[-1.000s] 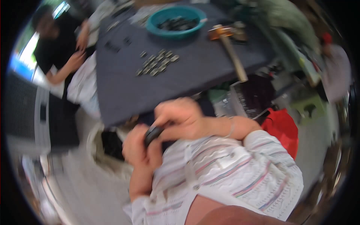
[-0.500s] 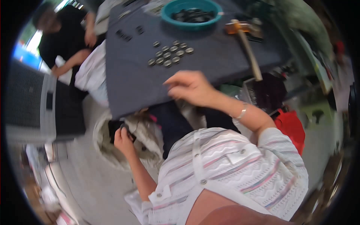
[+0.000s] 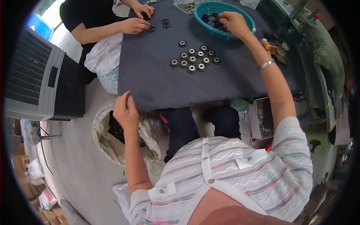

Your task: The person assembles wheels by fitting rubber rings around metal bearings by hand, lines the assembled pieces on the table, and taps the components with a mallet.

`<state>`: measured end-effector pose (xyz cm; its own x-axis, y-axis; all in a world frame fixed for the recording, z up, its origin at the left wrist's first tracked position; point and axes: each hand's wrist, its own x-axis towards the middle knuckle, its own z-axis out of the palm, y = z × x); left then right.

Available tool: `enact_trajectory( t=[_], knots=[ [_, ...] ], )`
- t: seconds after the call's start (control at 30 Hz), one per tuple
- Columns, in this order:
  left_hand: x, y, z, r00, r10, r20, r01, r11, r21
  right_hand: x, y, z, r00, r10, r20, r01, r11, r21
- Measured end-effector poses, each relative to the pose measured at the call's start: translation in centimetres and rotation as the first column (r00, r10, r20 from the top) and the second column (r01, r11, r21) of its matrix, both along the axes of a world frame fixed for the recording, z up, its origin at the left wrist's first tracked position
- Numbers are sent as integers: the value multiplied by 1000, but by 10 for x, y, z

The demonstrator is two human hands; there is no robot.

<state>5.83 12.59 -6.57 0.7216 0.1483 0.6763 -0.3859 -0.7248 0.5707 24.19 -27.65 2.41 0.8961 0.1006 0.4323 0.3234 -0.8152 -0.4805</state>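
Note:
My right hand (image 3: pixel 235 24) reaches into the teal basin (image 3: pixel 245 36), its fingers pinched at the black discs (image 3: pixel 213 21) there; fingertips partly hide the disc they grip. My left hand (image 3: pixel 126 111) is raised by the table's front left corner, above the open white sack (image 3: pixel 100 129). Its fingers are curled together, and whatever they may hold is hidden. Dark pieces (image 3: pixel 115 127) lie inside the sack. Several round black wheels with metal centres (image 3: pixel 192 59) are grouped on the grey tabletop between my hands.
Across the far left corner, a person's hands (image 3: pixel 135 25) handle small black rings (image 3: pixel 165 23). A white bag (image 3: pixel 105 56) stands by the table's left side, near a large air cooler (image 3: pixel 35 75). A hammer with an orange head (image 3: pixel 269 47) lies right of the basin, beside green machinery (image 3: pixel 288 32).
My left hand has risen from low over the sack, where it held something small and black. My right hand has gone from the table's front into the basin. The other person's hands now reach onto the table.

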Motion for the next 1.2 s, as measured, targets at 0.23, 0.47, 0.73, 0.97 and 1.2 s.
enact_trajectory(
  t=[0.23,0.47,0.73,0.97,1.2],
  knots=[
    [106,-80,3,930,-347,-125,351,936,12,93,7,-40,987,-55,-150,-38,833,-553],
    [124,-111,3,871,-138,-471,342,859,381,112,0,-52,966,-125,-226,-64,731,-680],
    [114,-105,17,741,-262,-618,430,892,138,85,-6,-30,990,-86,-110,0,790,-613],
    [94,-95,0,760,-439,-479,294,890,-349,-25,26,6,943,295,-154,-185,849,495],
    [20,-112,41,645,-746,-166,286,437,-853,-166,88,-13,772,624,-118,-244,463,852]
  ],
)
